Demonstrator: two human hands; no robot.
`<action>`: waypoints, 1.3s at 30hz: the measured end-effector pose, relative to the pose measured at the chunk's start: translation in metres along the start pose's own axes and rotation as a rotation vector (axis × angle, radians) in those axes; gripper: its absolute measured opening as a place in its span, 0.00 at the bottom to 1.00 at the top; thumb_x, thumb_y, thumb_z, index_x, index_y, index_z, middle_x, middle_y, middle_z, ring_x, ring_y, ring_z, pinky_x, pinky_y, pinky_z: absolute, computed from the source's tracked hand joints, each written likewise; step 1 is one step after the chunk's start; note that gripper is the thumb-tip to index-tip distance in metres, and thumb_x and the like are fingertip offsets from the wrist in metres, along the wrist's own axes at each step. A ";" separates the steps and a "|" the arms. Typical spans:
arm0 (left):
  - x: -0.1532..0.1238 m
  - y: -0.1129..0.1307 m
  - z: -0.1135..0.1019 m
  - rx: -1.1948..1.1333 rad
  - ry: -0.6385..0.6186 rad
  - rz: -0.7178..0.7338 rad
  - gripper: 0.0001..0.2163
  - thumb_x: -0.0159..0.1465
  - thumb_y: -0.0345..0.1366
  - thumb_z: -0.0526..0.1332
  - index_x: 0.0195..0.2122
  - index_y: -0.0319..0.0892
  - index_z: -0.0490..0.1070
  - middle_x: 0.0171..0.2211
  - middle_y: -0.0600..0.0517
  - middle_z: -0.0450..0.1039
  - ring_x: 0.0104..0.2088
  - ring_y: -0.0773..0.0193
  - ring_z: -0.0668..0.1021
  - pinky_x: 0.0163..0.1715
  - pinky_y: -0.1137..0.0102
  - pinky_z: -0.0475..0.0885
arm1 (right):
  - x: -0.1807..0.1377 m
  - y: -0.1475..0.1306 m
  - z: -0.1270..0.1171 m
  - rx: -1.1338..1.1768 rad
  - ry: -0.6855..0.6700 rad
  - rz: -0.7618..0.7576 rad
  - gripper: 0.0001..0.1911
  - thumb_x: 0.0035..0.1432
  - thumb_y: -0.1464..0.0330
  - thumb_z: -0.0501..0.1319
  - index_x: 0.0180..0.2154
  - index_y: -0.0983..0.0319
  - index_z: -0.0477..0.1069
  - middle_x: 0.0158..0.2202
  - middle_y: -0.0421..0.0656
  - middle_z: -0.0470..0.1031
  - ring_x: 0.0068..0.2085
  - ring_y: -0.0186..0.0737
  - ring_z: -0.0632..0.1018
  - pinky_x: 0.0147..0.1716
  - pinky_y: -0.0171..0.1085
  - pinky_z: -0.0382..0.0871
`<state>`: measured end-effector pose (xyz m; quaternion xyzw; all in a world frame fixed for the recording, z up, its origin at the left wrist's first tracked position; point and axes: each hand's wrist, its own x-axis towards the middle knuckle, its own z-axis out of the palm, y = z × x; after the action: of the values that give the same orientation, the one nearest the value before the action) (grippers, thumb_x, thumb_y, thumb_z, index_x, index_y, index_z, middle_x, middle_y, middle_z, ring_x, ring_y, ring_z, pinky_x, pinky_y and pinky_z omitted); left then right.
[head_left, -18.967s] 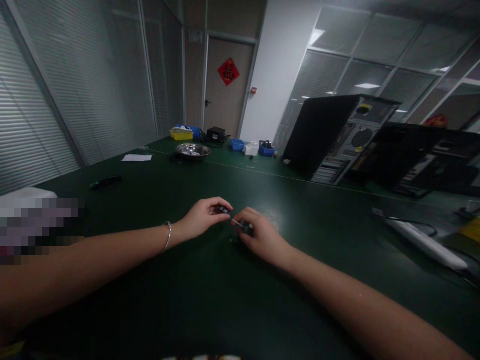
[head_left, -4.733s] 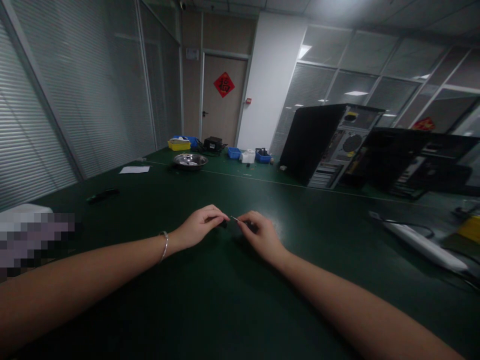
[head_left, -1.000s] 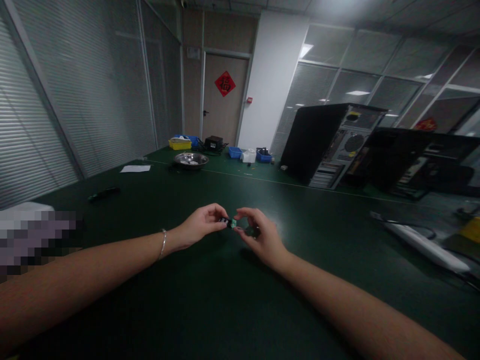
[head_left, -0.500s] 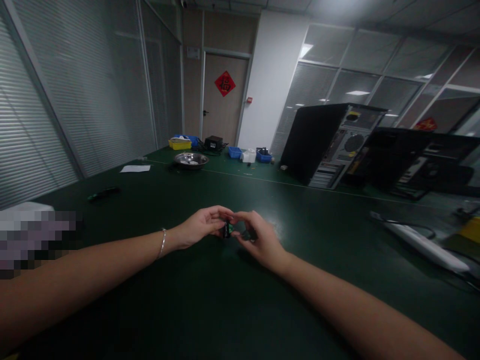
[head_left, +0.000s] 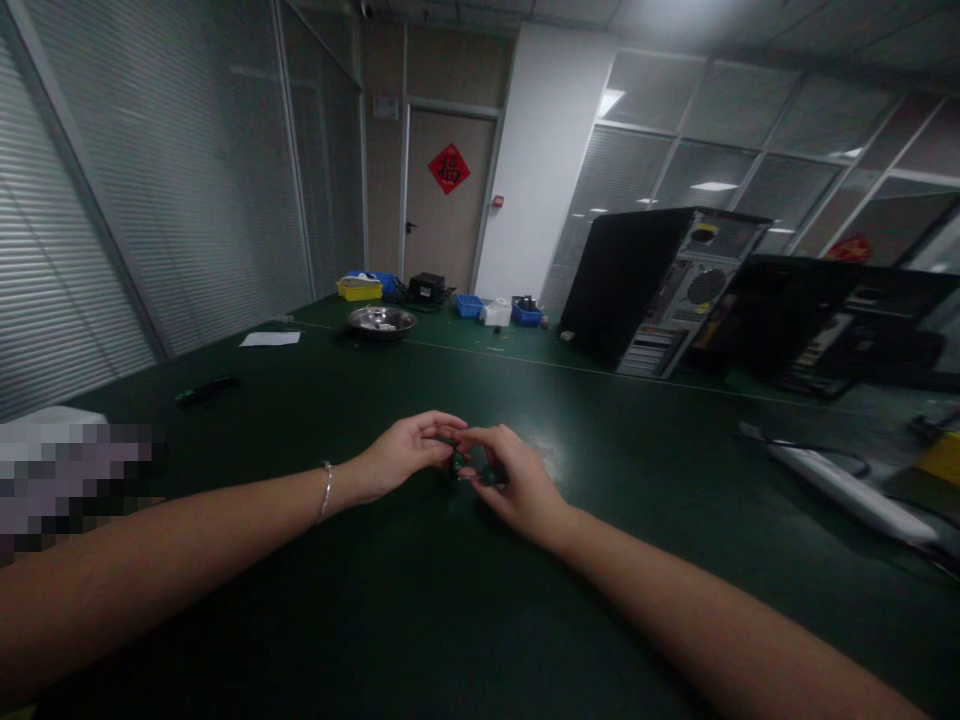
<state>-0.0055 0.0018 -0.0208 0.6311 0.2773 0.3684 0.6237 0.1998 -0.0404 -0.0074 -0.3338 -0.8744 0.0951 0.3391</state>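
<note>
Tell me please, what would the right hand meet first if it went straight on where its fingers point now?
The right hand would probably meet the small green-and-black part at the left hand; whether they already touch is unclear.

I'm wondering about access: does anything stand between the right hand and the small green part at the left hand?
Nothing visible does: the right hand is right by the small green part, which the left hand holds. Whether it touches is too small to tell.
</note>
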 end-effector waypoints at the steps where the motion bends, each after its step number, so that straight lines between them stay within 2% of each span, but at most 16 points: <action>1: 0.000 0.000 0.000 0.003 0.007 -0.017 0.17 0.58 0.29 0.63 0.49 0.38 0.68 0.46 0.44 0.73 0.43 0.58 0.77 0.44 0.62 0.71 | 0.000 0.000 0.000 -0.004 0.003 0.002 0.21 0.58 0.73 0.59 0.52 0.56 0.61 0.44 0.44 0.72 0.41 0.41 0.71 0.38 0.39 0.66; 7: 0.000 0.002 0.001 -0.023 -0.052 -0.062 0.16 0.59 0.29 0.63 0.49 0.34 0.69 0.46 0.41 0.74 0.45 0.57 0.77 0.50 0.59 0.68 | 0.000 0.002 0.002 -0.040 0.017 0.014 0.19 0.58 0.73 0.59 0.51 0.57 0.62 0.44 0.44 0.72 0.42 0.42 0.71 0.38 0.39 0.67; 15: -0.001 0.001 0.004 -0.003 -0.124 -0.044 0.17 0.58 0.29 0.64 0.50 0.37 0.69 0.47 0.42 0.75 0.48 0.56 0.77 0.49 0.61 0.70 | 0.001 0.002 0.002 -0.065 -0.043 -0.052 0.24 0.56 0.77 0.59 0.53 0.54 0.62 0.46 0.44 0.72 0.44 0.43 0.70 0.41 0.41 0.68; 19: -0.001 0.002 0.005 0.046 -0.122 -0.011 0.16 0.57 0.29 0.64 0.48 0.38 0.71 0.46 0.44 0.75 0.48 0.56 0.77 0.52 0.59 0.68 | 0.002 0.000 0.001 -0.011 0.014 -0.068 0.22 0.57 0.75 0.58 0.53 0.55 0.62 0.48 0.45 0.69 0.48 0.43 0.70 0.45 0.41 0.68; 24: -0.002 0.003 0.006 0.037 -0.073 -0.039 0.17 0.57 0.28 0.64 0.48 0.37 0.70 0.45 0.43 0.76 0.45 0.56 0.78 0.49 0.58 0.71 | 0.002 0.003 0.001 0.044 0.089 0.020 0.18 0.58 0.73 0.58 0.50 0.56 0.65 0.49 0.47 0.65 0.46 0.42 0.71 0.42 0.39 0.70; 31: -0.003 0.001 0.005 0.079 -0.020 -0.045 0.17 0.57 0.27 0.63 0.48 0.35 0.69 0.41 0.44 0.76 0.41 0.57 0.79 0.44 0.59 0.74 | 0.003 0.011 0.004 0.067 0.154 0.088 0.14 0.57 0.73 0.59 0.46 0.57 0.68 0.46 0.47 0.67 0.41 0.40 0.72 0.39 0.38 0.69; 39: -0.003 0.005 0.003 0.129 -0.044 -0.037 0.17 0.59 0.31 0.61 0.50 0.37 0.67 0.40 0.45 0.76 0.40 0.58 0.79 0.41 0.62 0.74 | 0.003 0.019 0.007 0.105 0.104 0.263 0.13 0.58 0.67 0.61 0.46 0.59 0.68 0.37 0.42 0.74 0.37 0.38 0.75 0.37 0.37 0.69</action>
<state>-0.0051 -0.0026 -0.0164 0.6726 0.2983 0.3241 0.5947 0.2036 -0.0242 -0.0186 -0.4319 -0.7981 0.1668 0.3856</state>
